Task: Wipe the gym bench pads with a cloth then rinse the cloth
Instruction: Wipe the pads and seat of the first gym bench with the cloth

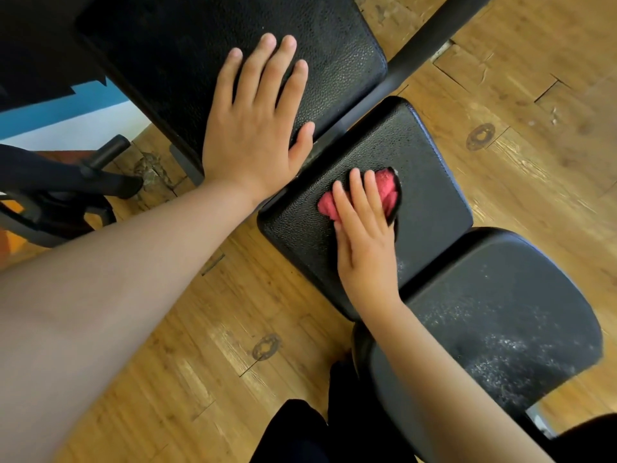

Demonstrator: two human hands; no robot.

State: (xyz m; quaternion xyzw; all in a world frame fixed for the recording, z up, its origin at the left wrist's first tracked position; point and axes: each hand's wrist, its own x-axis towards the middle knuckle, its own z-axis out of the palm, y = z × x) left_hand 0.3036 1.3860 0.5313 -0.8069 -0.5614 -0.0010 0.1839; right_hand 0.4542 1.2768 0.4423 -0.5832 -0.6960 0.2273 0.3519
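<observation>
Three black bench pads run diagonally across the view. My left hand (257, 125) lies flat with straight fingers on the long back pad (187, 45) at the top. On the middle seat pad (430, 182) my right hand (364, 242) presses a crumpled pink-red cloth (387, 190) with a dark edge, fingers straight over it. The cloth shows past my fingertips and to their left; part of it is hidden under the hand. The nearest pad (500, 315) at lower right carries whitish dust specks.
A black metal frame bar (430, 35) runs under the pads to the upper right. Black equipment legs and a handle (83, 175) stand at the left. Worn wooden floor (207, 345) surrounds the bench. My dark trouser legs (300, 429) show at the bottom.
</observation>
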